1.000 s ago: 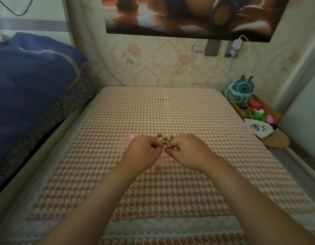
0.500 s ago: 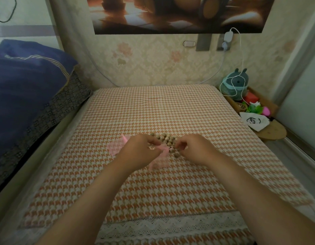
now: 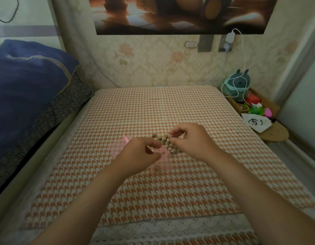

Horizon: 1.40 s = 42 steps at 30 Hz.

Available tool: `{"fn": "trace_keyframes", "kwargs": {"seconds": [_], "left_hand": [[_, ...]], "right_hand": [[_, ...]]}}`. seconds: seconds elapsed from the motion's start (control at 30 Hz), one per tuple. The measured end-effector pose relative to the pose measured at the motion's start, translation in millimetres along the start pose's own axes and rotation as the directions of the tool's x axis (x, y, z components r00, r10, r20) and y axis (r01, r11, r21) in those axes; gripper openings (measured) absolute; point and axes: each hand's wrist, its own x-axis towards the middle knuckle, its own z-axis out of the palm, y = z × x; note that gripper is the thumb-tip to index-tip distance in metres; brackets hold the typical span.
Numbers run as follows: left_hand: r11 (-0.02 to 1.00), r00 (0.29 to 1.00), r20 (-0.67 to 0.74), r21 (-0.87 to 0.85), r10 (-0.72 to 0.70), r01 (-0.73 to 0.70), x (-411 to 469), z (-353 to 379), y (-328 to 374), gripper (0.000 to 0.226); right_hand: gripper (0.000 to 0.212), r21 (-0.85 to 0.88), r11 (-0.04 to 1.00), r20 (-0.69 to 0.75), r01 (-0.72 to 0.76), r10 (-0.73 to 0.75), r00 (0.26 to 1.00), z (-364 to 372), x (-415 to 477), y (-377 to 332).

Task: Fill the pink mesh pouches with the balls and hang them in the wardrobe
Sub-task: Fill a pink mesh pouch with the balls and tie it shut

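Left hand (image 3: 140,156) pinches the pouch (image 3: 164,153); hold its mouth wide beside the balls (image 3: 163,139). Right hand (image 3: 193,143) curls over them, grip unclear; best take few at once.

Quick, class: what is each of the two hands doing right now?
Left hand: pinches the pink mesh pouch.
Right hand: fingers curled over the balls; whether it holds one cannot be told.

Two hands show: left hand (image 3: 140,156) and right hand (image 3: 192,142). Two pink mesh pouches (image 3: 117,148) lie at eight and six o'clock of the balls (image 3: 163,139). The balls number roughly twenty, and some are partly hidden.
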Motion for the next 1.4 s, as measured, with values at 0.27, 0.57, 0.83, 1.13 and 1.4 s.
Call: {"fn": "trace_keyframes", "kwargs": {"seconds": [0.27,0.57,0.83,1.13,1.4], "left_hand": [[0.997,0.999,0.017,-0.068,0.034,-0.033,1,-2,0,0.021],[0.994,0.998,0.022,-0.091,0.061,-0.059,-5,-6,1,0.025],[0.988,0.994,0.017,-0.115,0.108,-0.105,4,1,9,0.023],[1.0,0.997,-0.082,0.002,0.002,-0.002,33,26,-4,0.019],[0.965,1.0,-0.017,0.26,0.003,0.002,50,54,-7,0.024]], "right_hand": [[0.011,-0.192,0.962,0.108,0.196,-0.178,0.978,13,-16,-26],[0.007,-0.266,0.949,0.163,0.171,-0.13,0.978,13,-14,-29],[0.018,-0.297,0.954,0.229,0.047,0.023,0.973,2,-12,-26],[0.008,-0.217,0.975,0.212,-0.046,0.094,0.973,-23,-13,6],[0.016,-0.193,0.98,0.178,-0.042,0.077,0.981,-19,-16,13]]}}
